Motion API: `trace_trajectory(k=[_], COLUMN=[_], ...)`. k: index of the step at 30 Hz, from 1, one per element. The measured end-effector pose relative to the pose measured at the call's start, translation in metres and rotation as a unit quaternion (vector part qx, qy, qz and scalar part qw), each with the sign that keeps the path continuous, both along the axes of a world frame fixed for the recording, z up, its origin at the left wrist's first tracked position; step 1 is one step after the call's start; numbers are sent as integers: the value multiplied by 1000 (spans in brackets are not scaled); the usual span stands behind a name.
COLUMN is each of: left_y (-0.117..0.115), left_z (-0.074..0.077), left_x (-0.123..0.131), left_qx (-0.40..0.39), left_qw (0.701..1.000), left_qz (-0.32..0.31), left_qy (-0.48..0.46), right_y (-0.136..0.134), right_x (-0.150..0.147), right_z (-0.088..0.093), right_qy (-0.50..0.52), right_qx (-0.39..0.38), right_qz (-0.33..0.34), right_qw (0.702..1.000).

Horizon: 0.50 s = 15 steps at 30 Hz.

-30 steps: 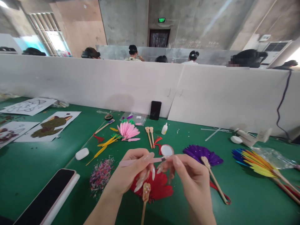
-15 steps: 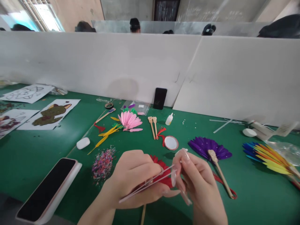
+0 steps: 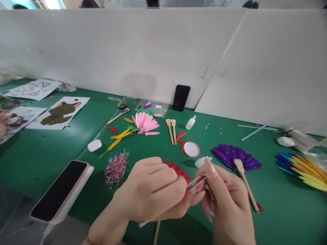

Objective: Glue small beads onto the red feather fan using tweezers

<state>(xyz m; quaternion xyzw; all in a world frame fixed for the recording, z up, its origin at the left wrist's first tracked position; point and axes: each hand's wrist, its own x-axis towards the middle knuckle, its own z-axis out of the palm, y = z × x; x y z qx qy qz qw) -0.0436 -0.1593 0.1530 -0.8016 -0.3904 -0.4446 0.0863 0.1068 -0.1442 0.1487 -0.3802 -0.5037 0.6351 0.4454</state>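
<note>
My left hand (image 3: 153, 190) is closed in a fist around pink-handled tweezers (image 3: 196, 182), whose metal tips stick out to the right. My right hand (image 3: 227, 200) is closed too, its fingers pinching those tips. Both hands hover over a red feather fan (image 3: 178, 170) with a wooden handle (image 3: 156, 234) lying on the green table (image 3: 51, 160). A small white piece (image 3: 201, 161) lies just beyond my right fingertips.
A phone (image 3: 61, 190) lies at the front left beside a pile of confetti (image 3: 116, 166). Farther back are a white round lid (image 3: 191, 149), a glue bottle (image 3: 190, 123), a pink feather fan (image 3: 145, 123) and loose feathers. A purple fan (image 3: 235, 158) and a rainbow fan (image 3: 304, 168) lie at right.
The view has tilted down. My left hand has turned into a fist over the tweezers, and both hands have sunk closer to the red fan.
</note>
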Motion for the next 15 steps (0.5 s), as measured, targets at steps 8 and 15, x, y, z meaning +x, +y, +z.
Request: trace_trajectory(k=[8,15], left_y=[0,-1], left_z=[-1,-1], left_x=[2,4], left_qx=[-6,11], left_qw=[1000,1000], left_qz=[-1,7], left_qy=[19,12], right_y=[0,0], right_x=[3,-2], right_z=[-3,7], right_qy=[-41,-73], right_qx=[56,38], right_qz=[0,-30], right_qw=[998,996])
